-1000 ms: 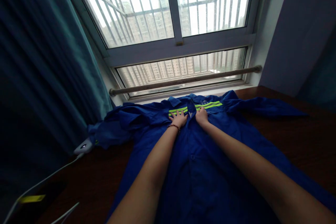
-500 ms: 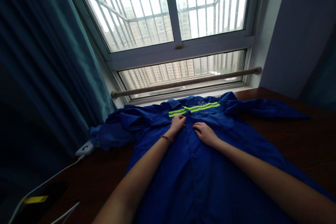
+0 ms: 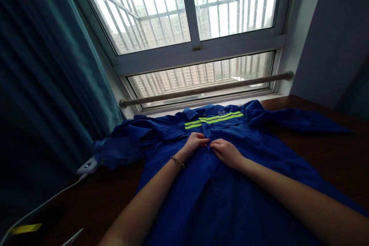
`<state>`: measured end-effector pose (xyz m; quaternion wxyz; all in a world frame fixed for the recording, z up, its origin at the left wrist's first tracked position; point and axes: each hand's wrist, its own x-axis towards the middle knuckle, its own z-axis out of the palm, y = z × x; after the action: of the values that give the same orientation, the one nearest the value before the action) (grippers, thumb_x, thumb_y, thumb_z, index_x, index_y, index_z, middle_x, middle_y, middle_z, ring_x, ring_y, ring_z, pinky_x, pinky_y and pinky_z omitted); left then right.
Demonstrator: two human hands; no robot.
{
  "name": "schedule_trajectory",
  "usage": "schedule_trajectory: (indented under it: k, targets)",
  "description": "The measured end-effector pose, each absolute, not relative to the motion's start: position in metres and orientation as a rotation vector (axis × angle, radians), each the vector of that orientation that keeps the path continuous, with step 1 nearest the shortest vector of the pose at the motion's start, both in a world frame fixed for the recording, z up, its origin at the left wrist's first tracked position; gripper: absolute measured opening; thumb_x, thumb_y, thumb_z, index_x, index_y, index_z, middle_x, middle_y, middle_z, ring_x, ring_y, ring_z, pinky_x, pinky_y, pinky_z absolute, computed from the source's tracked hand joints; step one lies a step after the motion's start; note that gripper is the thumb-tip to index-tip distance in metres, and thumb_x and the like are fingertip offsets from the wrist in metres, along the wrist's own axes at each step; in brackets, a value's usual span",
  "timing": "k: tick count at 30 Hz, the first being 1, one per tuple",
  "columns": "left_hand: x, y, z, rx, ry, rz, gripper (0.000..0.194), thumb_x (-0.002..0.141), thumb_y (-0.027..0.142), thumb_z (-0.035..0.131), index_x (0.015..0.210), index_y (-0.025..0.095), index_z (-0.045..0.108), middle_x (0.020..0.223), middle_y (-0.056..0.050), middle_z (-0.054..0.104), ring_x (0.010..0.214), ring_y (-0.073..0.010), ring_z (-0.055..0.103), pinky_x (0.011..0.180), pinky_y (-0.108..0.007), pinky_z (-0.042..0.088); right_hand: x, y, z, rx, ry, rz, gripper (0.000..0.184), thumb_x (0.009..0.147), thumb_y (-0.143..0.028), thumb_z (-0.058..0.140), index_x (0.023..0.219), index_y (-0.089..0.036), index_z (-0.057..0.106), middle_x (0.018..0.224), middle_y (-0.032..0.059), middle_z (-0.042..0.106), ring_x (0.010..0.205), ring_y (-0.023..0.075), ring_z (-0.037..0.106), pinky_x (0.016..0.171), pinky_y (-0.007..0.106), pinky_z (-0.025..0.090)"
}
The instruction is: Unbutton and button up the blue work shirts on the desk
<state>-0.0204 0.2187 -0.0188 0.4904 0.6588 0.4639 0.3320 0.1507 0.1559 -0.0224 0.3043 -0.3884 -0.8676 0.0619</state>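
Blue jacket (image 3: 230,184), both hands (fingertips nearly meeting) at its front, wrists angled inward

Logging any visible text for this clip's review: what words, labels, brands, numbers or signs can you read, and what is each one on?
No text can be read.
Pale chest marking above the stripe on the blue garment: too small and blurred to read.
White device at far left: dark oval mark, no readable lettering.
Yellow strip at lower left: blurred, no lettering readable.
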Motion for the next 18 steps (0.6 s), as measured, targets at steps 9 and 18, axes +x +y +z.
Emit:
schedule_trajectory:
  k: [9,18]
  targets:
    - [-0.022,0.223,-0.025,1.674,1.095,0.807,0.032,0.062,0.037,0.063,0.054,0.015,0.04,0.042,0.006,0.044,0.039,-0.0055,0.042,0.039,-0.017,0.027,0.15,0.15,-0.021,-1.085,-2.416,0.09,0.028,0.083,-0.015,0.04,0.103,-0.017,0.059,0.1,0.0069,0.058,0.095,0.016,0.048,0.084,0.028,0.04]
    - [-0.025,0.221,-0.017,1.658,1.072,0.729,0.03,0.06,0.035,0.065,0.057,0.015,0.043,0.046,0.005,0.047,0.044,-0.0068,0.044,0.042,-0.019,0.029,0.146,0.146,-0.02,-1.137,-2.38,0.05,0.04,0.082,-0.015,0.038,0.122,-0.017,0.044,0.113,0.0086,0.05,0.101,0.0175,0.044,0.086,0.031,0.04]
